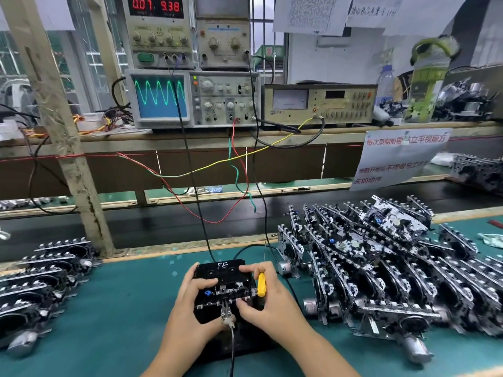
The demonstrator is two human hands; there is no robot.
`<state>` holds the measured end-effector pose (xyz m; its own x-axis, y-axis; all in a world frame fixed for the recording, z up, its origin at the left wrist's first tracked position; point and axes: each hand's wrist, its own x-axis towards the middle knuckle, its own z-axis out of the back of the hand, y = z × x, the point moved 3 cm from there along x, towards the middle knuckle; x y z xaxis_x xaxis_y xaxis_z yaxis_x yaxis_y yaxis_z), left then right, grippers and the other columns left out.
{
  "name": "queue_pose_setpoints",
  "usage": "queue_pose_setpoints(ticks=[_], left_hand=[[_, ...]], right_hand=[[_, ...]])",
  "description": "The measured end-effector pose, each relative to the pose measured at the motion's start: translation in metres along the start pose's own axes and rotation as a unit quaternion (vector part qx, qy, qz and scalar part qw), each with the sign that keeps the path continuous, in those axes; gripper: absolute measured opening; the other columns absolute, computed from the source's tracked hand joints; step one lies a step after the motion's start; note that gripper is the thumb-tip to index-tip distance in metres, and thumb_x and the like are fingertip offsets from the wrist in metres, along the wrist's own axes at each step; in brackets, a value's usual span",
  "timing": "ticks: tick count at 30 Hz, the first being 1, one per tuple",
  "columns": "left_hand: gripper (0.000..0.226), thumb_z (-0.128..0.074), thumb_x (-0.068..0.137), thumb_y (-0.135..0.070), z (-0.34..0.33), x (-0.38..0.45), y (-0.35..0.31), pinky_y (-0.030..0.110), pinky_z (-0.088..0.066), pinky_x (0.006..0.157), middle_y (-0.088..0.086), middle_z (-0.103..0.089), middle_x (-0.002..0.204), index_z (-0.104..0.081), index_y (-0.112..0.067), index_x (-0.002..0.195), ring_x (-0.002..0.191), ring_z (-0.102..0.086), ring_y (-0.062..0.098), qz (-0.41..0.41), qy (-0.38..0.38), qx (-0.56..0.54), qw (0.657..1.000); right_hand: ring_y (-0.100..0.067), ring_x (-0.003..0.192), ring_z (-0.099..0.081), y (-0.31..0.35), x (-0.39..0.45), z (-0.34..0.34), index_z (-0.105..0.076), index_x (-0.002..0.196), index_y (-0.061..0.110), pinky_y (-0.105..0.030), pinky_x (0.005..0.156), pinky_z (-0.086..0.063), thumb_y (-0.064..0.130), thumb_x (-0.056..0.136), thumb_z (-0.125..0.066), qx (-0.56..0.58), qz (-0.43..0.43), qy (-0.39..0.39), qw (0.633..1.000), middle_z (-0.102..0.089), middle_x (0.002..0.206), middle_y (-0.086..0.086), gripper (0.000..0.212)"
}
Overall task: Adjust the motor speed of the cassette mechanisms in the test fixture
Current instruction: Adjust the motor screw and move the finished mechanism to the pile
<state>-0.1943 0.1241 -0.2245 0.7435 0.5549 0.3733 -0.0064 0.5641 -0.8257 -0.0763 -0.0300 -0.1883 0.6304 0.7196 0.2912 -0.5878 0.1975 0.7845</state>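
The right hand (268, 292) held a yellow-handled screwdriver (261, 284) tucked between its curled fingers, while its fingertips pressed on the front edge of the cassette mechanism (223, 288). The left hand (194, 299) curled over the left side of the same mechanism, thumb on top, steadying it. The mechanism sat in the black test fixture (217, 268), which rested on the green surface (130, 308) directly in front of the person. A metal plug with a cable (228, 321) met the front of the mechanism between the two hands.

The step in hand appeared to be seating or connecting the mechanism before trimming the motor. To do it well, the left hand should have kept the mechanism flat in the fixture so the connection did not shift. The screwdriver tip was not visible, so whether it was engaged could not be told. Small turns would have been advisable, with the eyes on the oscilloscope (160, 97), which showed a green wave, and on the power supply (156, 6) with its red digits above it.

A pile of mechanisms (381, 268) lay just right of the fixture. A second group of mechanisms (43, 278) lay well apart on the left.
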Motion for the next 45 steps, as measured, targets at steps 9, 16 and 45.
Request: queue_pose_setpoints(ticks=[9, 16, 45], left_hand=[[0.03, -0.067, 0.083, -0.055, 0.033, 0.016, -0.02, 0.018, -0.024, 0.105, -0.033, -0.022, 0.152, -0.059, -0.053, 0.112, 0.139, -0.016, -0.023, 0.0, 0.121, 0.058, 0.991], [0.041, -0.082, 0.07, -0.052, 0.026, 0.058, -0.051, 0.023, -0.041, 0.063, -0.018, -0.063, 0.086, -0.05, -0.036, 0.091, 0.072, -0.058, -0.001, 0.038, 0.173, 0.24, 0.954], [0.02, -0.07, 0.089, -0.037, 0.068, -0.013, -0.01, 0.033, -0.046, 0.088, -0.03, -0.066, 0.114, -0.066, -0.045, 0.106, 0.103, -0.061, -0.001, 0.116, -0.041, 0.066, 0.99]], right_hand=[[-0.002, 0.096, -0.055, 0.008, 0.0, -0.002, -0.026, 0.102, 0.055, -0.033, 0.084, -0.047, 0.04, 0.086, -0.065, -0.07, 0.011, 0.007, 0.997, -0.055, 0.125, 0.023, 0.045], [-0.012, 0.112, -0.047, 0.016, 0.009, -0.004, -0.026, 0.103, 0.042, -0.036, 0.09, -0.047, 0.035, 0.086, -0.072, -0.105, 0.041, 0.013, 0.994, -0.053, 0.129, 0.009, 0.049], [-0.013, 0.092, -0.055, 0.026, 0.02, 0.009, -0.038, 0.095, 0.038, -0.037, 0.084, -0.049, 0.011, 0.088, -0.073, -0.03, 0.066, 0.003, 0.997, -0.058, 0.104, 0.005, 0.044]])
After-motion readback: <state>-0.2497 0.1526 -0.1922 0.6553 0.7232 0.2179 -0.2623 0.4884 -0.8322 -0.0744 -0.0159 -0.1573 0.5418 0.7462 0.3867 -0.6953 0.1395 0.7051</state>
